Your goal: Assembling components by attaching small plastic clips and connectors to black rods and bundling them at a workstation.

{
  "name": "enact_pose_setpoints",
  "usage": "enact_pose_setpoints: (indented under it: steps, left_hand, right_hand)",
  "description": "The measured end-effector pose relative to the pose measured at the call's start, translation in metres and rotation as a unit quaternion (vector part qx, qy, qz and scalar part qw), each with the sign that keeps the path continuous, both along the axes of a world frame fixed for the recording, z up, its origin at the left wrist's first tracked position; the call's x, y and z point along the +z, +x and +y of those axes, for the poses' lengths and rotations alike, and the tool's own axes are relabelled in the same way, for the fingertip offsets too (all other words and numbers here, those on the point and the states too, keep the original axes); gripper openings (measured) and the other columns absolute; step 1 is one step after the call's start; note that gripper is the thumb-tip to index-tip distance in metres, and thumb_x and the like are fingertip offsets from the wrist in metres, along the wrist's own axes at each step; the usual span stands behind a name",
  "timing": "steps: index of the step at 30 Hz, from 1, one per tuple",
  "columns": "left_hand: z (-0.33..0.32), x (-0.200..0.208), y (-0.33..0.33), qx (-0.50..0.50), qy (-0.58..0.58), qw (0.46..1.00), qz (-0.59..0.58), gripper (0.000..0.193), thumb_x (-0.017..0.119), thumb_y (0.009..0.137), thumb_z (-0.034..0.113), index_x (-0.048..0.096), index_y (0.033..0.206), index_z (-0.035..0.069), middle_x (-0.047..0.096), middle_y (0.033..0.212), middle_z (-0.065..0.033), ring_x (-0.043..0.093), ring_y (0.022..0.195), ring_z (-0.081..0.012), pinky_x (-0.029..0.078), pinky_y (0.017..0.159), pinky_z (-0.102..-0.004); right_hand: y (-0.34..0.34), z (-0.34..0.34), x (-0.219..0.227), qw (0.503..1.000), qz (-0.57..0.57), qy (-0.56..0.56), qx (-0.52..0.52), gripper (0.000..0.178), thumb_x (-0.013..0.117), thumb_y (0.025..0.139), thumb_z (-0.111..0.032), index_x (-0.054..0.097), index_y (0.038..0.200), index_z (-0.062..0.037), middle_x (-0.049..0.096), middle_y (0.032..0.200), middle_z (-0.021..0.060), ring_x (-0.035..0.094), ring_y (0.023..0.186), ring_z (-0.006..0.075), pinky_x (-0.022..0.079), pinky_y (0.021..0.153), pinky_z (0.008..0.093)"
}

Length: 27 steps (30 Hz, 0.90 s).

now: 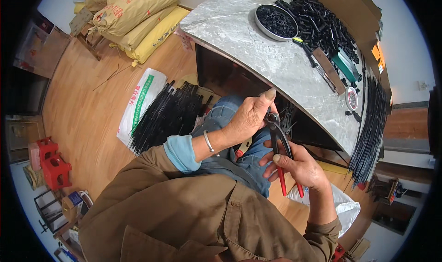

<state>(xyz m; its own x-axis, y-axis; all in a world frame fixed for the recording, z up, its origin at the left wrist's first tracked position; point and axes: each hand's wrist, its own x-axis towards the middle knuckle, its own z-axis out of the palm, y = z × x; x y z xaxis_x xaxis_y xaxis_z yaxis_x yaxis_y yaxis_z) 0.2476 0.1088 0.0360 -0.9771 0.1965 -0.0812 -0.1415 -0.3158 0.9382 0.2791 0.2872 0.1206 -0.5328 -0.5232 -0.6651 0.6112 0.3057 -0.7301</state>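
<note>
My right hand point(301, 164) holds a pair of end-cutting pincers point(279, 135) with dark metal arms and red-tipped handles. Its fingers lie around the handles, and the jaws point up and away from me. Right at the jaws, my left hand point(254, 113) is closed, thumb pressed against the fingers; whatever it pinches is too small or hidden to make out. A silver bangle point(208, 141) circles the left wrist. Both hands are above my lap, in front of the table's near edge.
On the marbled table point(230, 24) are a bowl of small black rings point(276, 22), a heap of black tubular parts point(317, 20), a green container point(345, 64) and a bundle of thin black rods point(369, 123). More black rods point(168, 117) lie on the floor at left, near stacked sacks point(138, 20).
</note>
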Motion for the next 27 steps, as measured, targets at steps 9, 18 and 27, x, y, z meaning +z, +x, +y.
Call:
enact_pose_setpoints:
  steps: [9,18,27]
  left_hand:
    - [0.017,-0.008,0.005,0.054,-0.058,0.996,0.035,0.069,0.035,0.095,0.059,0.059,0.067,0.0,0.044,0.054,-0.0002,0.038,0.05,-0.0072,0.032,0.047,-0.025]
    - [0.009,-0.001,-0.003,0.029,-0.06,0.997,0.025,0.073,0.029,0.096,0.058,0.062,0.068,-0.001,0.045,0.054,-0.0008,0.04,0.051,-0.007,0.033,0.048,-0.0229]
    - [0.014,-0.003,0.004,0.02,-0.061,0.997,0.03,0.071,0.034,0.096,0.058,0.057,0.063,-0.001,0.039,0.049,-0.0006,0.039,0.049,-0.0096,0.033,0.046,-0.0283]
  right_hand:
    - [0.012,0.002,-0.022,0.971,0.141,0.189,0.031,0.012,0.05,0.096,-0.014,0.049,0.096,-0.0014,0.058,0.067,0.0076,0.056,0.053,0.0157,0.04,0.046,0.0338]
    - [-0.002,0.001,-0.003,0.928,0.278,0.225,0.108,0.017,0.052,0.093,-0.013,0.051,0.102,0.0015,0.054,0.067,0.0058,0.053,0.057,0.0127,0.044,0.053,0.0298]
    - [-0.001,0.004,0.017,0.974,0.102,0.18,0.09,0.014,0.05,0.096,-0.015,0.049,0.099,-0.0015,0.046,0.062,0.0001,0.044,0.049,0.0071,0.039,0.043,0.0248]
